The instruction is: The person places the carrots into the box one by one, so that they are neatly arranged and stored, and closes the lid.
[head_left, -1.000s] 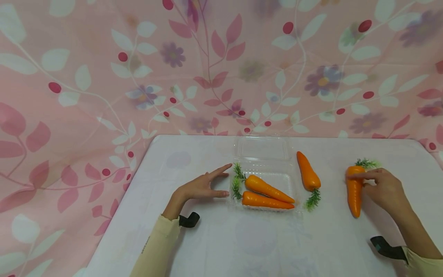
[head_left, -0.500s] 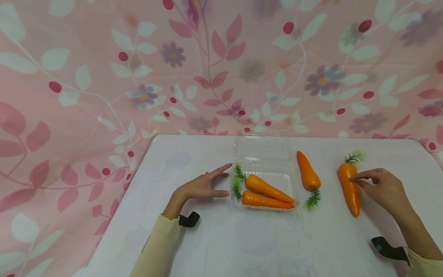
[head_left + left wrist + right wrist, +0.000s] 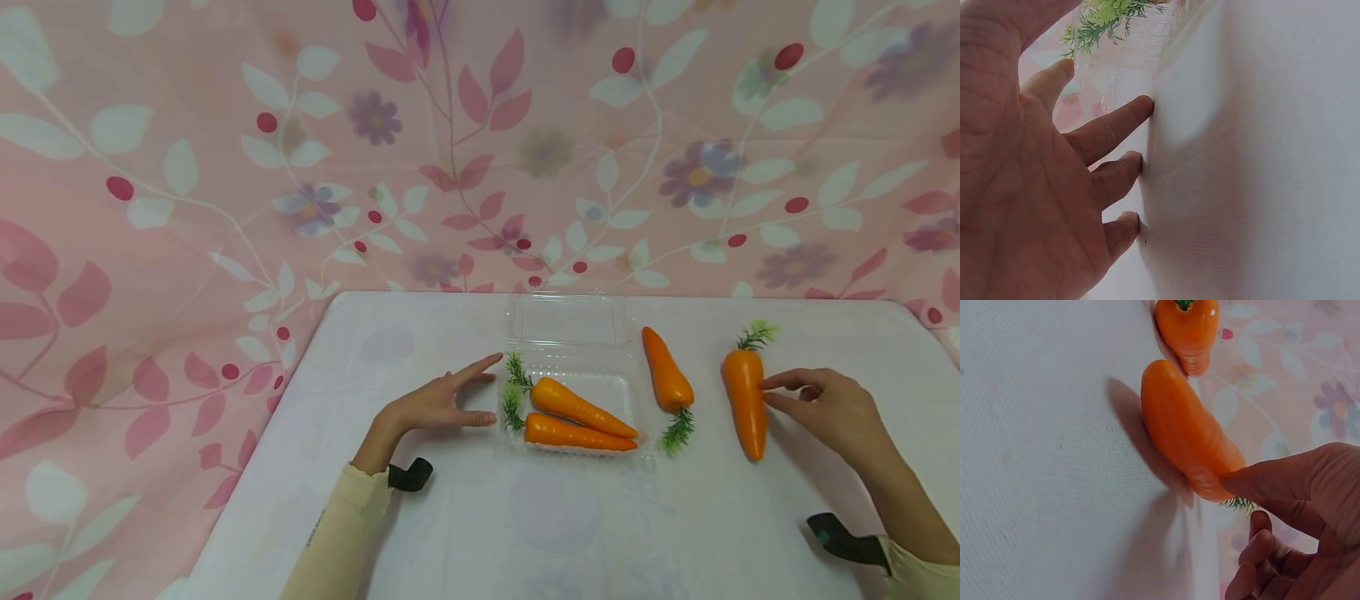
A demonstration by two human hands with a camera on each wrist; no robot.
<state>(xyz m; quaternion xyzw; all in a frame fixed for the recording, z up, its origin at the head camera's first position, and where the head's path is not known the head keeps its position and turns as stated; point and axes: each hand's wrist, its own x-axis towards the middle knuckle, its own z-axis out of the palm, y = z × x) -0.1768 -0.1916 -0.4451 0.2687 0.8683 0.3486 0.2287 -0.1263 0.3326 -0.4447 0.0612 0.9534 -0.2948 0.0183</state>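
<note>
A clear plastic box (image 3: 596, 385) holds two orange carrots, the upper carrot (image 3: 577, 407) and the lower carrot (image 3: 577, 433), with green tops at the left. My left hand (image 3: 431, 406) spreads its fingers beside the box's left wall; in the left wrist view several fingertips (image 3: 1142, 106) rest on the tabletop. On the right, a carrot (image 3: 745, 400) lies with its leafy top away from me. My right hand (image 3: 828, 412) has thumb and index fingertips against that carrot's right side, not around it; in the right wrist view the thumb (image 3: 1260, 480) touches the carrot and the other fingers are bent.
Another carrot (image 3: 666, 371) lies right of the box, its green top (image 3: 678, 432) toward me. The box's lid (image 3: 570, 321) is folded back toward the wall. White cloth covers the table (image 3: 450, 533), and a pink floral curtain (image 3: 480, 167) hangs behind.
The rightmost carrot has shifted left and turned slightly. My right fingers have slid from over its top to its right side. My left hand stays in place.
</note>
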